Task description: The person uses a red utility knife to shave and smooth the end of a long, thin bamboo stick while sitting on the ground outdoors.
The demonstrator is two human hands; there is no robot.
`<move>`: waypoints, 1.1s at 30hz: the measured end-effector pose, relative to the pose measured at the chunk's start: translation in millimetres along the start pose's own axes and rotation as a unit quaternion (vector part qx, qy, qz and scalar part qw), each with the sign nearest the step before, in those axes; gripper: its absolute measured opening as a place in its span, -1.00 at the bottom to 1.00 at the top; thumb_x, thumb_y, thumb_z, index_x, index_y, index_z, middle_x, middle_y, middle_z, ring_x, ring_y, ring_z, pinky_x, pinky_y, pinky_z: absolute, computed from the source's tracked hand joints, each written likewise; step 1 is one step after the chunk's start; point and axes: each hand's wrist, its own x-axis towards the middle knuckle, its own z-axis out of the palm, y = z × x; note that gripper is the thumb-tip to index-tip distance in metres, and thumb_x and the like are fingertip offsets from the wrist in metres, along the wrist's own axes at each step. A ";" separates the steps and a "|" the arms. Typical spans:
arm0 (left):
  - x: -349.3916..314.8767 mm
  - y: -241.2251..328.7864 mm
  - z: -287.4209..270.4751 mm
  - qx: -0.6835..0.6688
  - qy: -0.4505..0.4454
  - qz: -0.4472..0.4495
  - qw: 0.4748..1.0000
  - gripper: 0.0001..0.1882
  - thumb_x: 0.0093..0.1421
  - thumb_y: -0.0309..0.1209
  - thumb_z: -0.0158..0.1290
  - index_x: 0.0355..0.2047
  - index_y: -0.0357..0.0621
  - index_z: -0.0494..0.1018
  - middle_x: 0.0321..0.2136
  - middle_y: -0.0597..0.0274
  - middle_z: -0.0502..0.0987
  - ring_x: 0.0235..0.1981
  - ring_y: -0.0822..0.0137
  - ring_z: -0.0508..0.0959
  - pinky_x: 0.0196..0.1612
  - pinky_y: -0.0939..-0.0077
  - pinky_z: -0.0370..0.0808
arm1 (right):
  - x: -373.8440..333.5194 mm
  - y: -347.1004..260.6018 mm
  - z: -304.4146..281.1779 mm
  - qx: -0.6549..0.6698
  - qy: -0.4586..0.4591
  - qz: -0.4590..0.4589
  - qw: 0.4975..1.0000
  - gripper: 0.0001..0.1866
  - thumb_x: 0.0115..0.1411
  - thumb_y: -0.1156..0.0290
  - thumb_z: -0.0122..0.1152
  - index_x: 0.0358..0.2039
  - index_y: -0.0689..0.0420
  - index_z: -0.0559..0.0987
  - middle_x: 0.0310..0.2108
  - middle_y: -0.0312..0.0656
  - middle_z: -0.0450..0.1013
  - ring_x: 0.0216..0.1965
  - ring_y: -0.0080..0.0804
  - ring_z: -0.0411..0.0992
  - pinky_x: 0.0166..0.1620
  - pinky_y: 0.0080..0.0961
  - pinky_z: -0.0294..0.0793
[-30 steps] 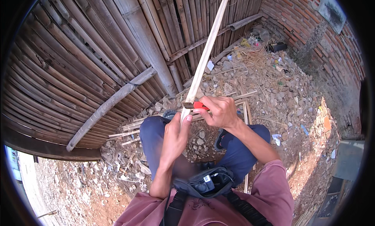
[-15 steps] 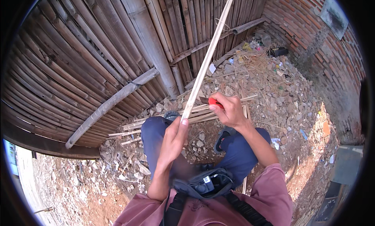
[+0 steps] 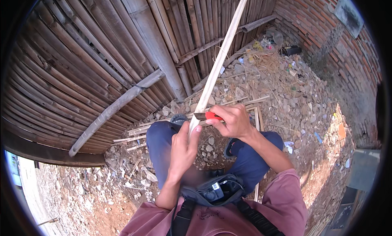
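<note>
From the head camera I look down on a person seated on rubble-strewn ground, knees in dark blue trousers (image 3: 161, 144) spread apart, a maroon shirt (image 3: 281, 203) at the lower edge and a small dark pouch (image 3: 214, 191) strapped at the chest.

My left hand (image 3: 183, 146) is wrapped around the lower end of a long pale split bamboo strip (image 3: 218, 64), thumb lying up along it. The strip rises from that grip and slants up and to the right, out past the top edge, crossing in front of the fence.

My right hand (image 3: 232, 121) is clenched on a red-handled knife (image 3: 208, 115). Its dark blade points left and meets the strip just above the left thumb, lying across the strip's edge. The two hands sit close together, above the gap between the knees.

Behind the strip stands a fence of weathered brown bamboo poles (image 3: 81, 64) with a thick grey crossbar (image 3: 118, 105) running diagonally across it. At its foot, just beyond the knees, lies a loose bundle of thin pale bamboo slats (image 3: 134, 132). The ground (image 3: 286, 89) is covered in stones, dry grass and scraps of litter. A red brick wall (image 3: 318, 28) closes the upper right corner.
</note>
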 end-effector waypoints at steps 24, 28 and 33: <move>11.5 10.4 -1.1 0.042 0.033 0.003 0.999 -0.68 0.52 -0.26 0.02 -0.23 -0.34 0.40 -0.56 -0.19 0.54 -0.49 -0.23 0.62 -0.36 0.03 0.47 | 15.4 7.0 10.1 -0.094 0.048 -0.019 0.994 -0.65 0.27 0.03 0.38 -0.39 0.06 0.60 -0.54 -0.26 0.54 -0.57 -0.18 0.56 -0.50 -0.28 0.47; 10.6 4.5 -2.8 0.058 0.046 0.018 0.997 -0.67 0.52 -0.24 0.02 -0.23 -0.33 0.41 -0.56 -0.19 0.53 -0.51 -0.18 0.62 -0.37 0.04 0.47 | 18.5 10.1 15.1 -0.101 0.053 -0.043 0.993 -0.72 0.33 0.08 0.35 -0.35 0.01 0.60 -0.54 -0.26 0.57 -0.58 -0.27 0.59 -0.53 -0.33 0.46; -23.6 -9.4 -13.1 0.041 0.009 -0.024 0.999 -0.60 0.56 -0.15 -0.02 -0.29 -0.27 0.42 -0.66 0.23 0.42 -0.59 0.45 0.43 -0.48 0.35 0.38 | 34.5 114.1 -101.4 -0.176 0.250 0.333 0.892 -0.51 0.55 -0.05 0.01 -0.16 0.14 0.66 -0.65 -0.16 0.42 -0.62 -0.31 0.36 -0.48 -0.27 0.27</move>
